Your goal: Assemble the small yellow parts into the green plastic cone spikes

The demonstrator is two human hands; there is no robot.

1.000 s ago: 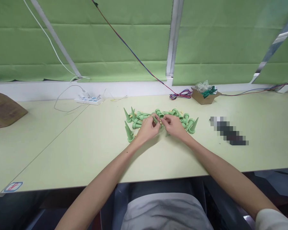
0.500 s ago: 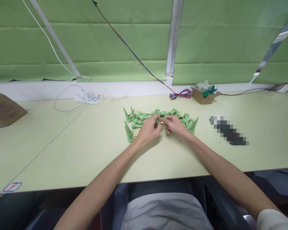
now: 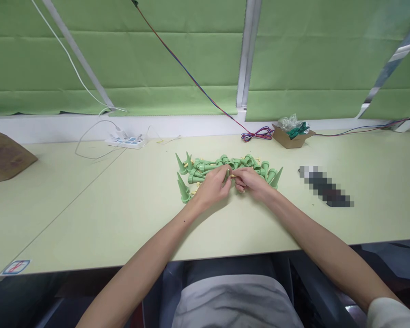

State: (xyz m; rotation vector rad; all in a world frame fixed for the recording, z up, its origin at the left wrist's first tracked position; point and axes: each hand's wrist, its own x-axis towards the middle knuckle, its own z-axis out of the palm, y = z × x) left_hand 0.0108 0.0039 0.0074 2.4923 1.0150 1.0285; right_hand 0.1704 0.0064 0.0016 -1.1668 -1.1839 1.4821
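Note:
Green cone-shaped pieces lie in a wide heap on the pale table, with small yellow bits among them. My left hand is closed round a green piece, mostly hidden by its fingers. Right beside it, my right hand pinches a small yellow part against that green piece. Two cones stand at the left front of the heap, and another leaning cone is at its right end.
Behind the heap are a coiled red and blue cable and a small cardboard box with plastic wrap. A white power strip and a brown paper bag sit to the left. A blurred dark object lies right.
My hands have come closer together, and the green piece in my left hand has turned and shifted slightly right. A yellow part now shows at my right fingertips.

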